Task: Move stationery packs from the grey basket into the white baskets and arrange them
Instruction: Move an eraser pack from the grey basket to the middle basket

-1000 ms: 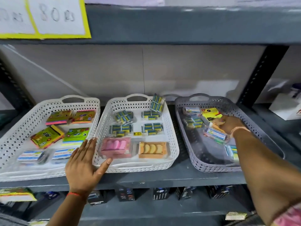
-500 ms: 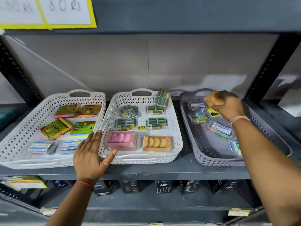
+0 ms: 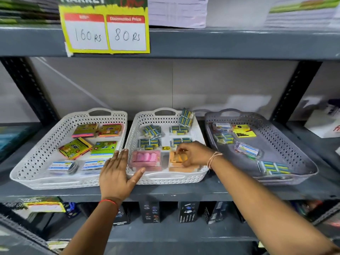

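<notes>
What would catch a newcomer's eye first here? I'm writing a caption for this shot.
Probably the yellow price sign on the upper shelf edge, handwritten 160 Rs and 80 Rs. Below it, the right hand sets an orange pack into the middle white basket, beside a pink pack. The left hand rests on that basket's front left corner.

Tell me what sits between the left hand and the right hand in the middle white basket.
In the head view, the pink pack lies between the left hand and the right hand, in the front row of the middle white basket.

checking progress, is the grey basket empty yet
No, the grey basket still holds several packs, including a yellow pack.
</notes>
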Motion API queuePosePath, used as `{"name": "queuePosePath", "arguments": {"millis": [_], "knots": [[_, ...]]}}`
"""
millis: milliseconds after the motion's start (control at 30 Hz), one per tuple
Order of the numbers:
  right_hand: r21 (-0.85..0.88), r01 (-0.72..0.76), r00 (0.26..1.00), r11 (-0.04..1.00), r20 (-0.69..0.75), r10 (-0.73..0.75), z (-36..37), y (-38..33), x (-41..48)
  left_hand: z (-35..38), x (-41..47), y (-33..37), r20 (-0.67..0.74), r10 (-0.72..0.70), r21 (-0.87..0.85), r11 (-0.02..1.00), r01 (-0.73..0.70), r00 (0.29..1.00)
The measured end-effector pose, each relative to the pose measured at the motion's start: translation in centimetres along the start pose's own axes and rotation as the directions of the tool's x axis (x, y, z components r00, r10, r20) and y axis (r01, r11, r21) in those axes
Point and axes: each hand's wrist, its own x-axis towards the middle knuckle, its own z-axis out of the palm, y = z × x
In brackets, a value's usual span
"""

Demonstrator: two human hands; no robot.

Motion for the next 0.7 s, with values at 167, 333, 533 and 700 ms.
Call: {"name": "queuePosePath", "arguments": {"millis": [167,333,533,700], "knots": [[0.141,0.039,0.994,0.989,-0.105,-0.024,-0.5,1.2,-0.5,0.1,0.0,-0.1,0.004,0.005,0.000,1.000,-0.005,1.000],[0.147,-0.234,0.793,0.961,-0.543,0.277,-4.0,8.7,-1.5,0.3,0.0,-0.1,-0.009,0.000,-0.001,1.000,0.000,1.000],[-0.173,-0.652,0.757,0.738,-0.202,0.622,-4.8,16.7,-3.6,0.4,0.1,-0.2,-0.033,-0.004,0.001,1.000,0.004,0.999],[-0.164,-0.668,0.740,0.726,-0.254,0.623,-5.1,16.5,-4.1,0.3,0.0,0.0,-0.033,0.007,0.007,1.000,-0.007,0.999]]}}
